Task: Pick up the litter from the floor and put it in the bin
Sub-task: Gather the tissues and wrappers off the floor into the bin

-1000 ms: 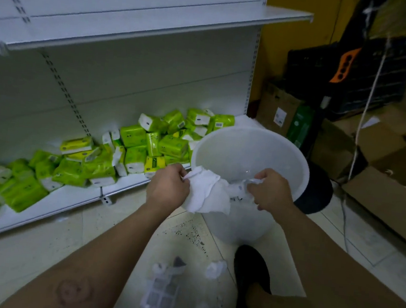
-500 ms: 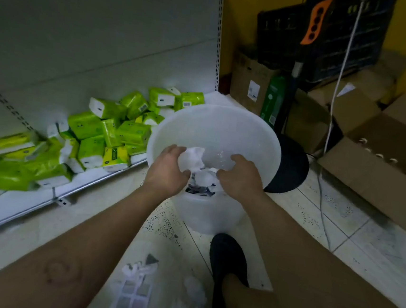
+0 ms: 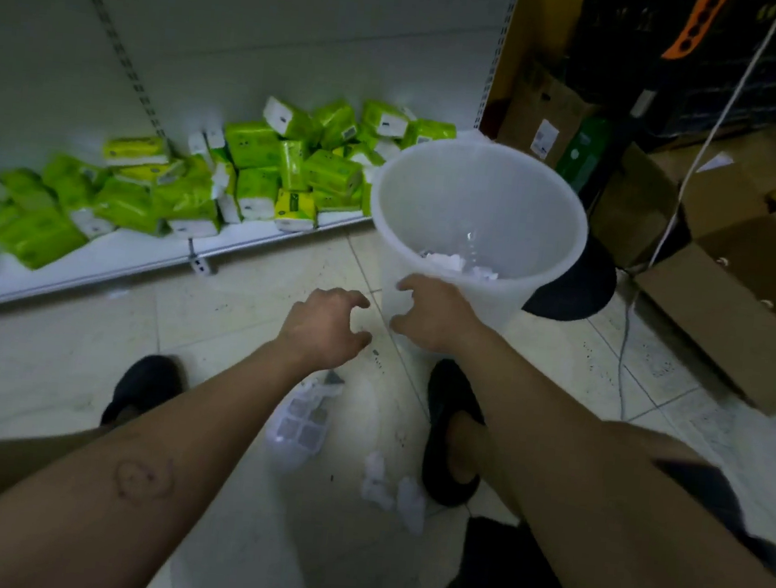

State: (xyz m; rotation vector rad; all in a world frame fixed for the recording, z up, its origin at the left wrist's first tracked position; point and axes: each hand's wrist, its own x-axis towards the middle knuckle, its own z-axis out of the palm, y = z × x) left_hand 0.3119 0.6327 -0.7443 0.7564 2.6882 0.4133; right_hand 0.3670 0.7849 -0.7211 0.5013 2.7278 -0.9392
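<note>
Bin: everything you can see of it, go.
The bin is a round, white, translucent plastic bucket, tapering downward, lidless, with a thin rim. It stands upright on the tiled floor by the end of the shelf. Crumpled white paper lies at its bottom. The right hand hovers before its near wall; contact cannot be told.

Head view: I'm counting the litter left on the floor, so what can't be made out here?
Head view only:
- Bin: near wall hides most contents; only some white paper shows.
- Plastic tray on the floor: blurred, left arm overlaps its edge.
- Tissue scraps beside the shoe: too blurred to count.
</note>
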